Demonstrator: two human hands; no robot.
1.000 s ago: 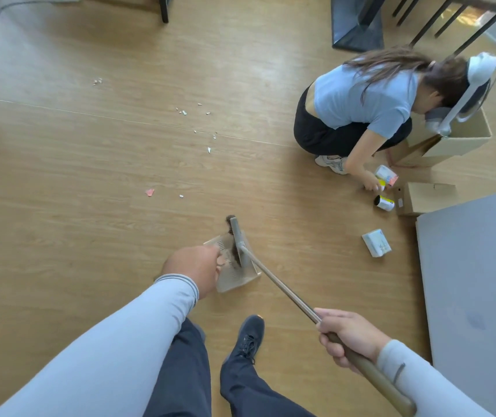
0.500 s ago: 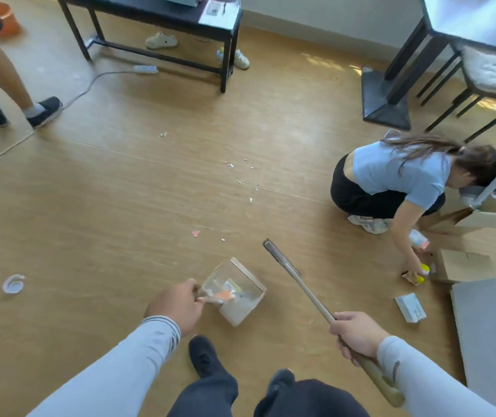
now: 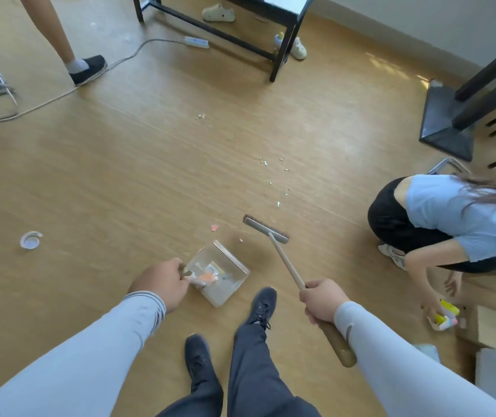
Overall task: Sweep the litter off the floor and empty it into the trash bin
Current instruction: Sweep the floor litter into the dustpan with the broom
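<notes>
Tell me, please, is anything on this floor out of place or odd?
Yes. Litter lies loose on the floor: white scraps beyond the broom, a pink scrap just ahead of the dustpan, and a white plastic ring far to the left. A cable also trails across the floor.

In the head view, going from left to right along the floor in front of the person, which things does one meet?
White ring → left hand → clear dustpan → broom head → right hand on the broom handle → crouching person → yellow bottle.
</notes>
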